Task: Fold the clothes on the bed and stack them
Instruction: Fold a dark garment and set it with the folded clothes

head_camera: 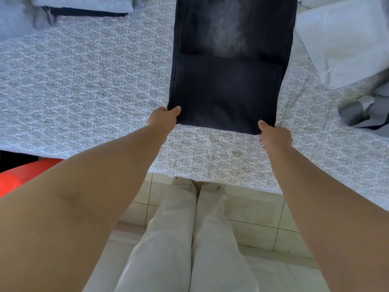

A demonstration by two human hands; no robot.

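A pair of dark faded jeans (229,76) lies flat and lengthwise on the patterned bedspread (84,91), running from the top edge of the view toward me. My left hand (163,118) pinches the near left corner of the jeans. My right hand (273,134) grips the near right corner. Both arms are stretched out over the bed's near edge.
A folded pile of light blue and dark clothes (82,7) sits at the far left. A white garment (345,43) and a grey garment (366,110) lie at the right. An orange object (19,175) is by the bed at the left. Tiled floor (259,216) lies below.
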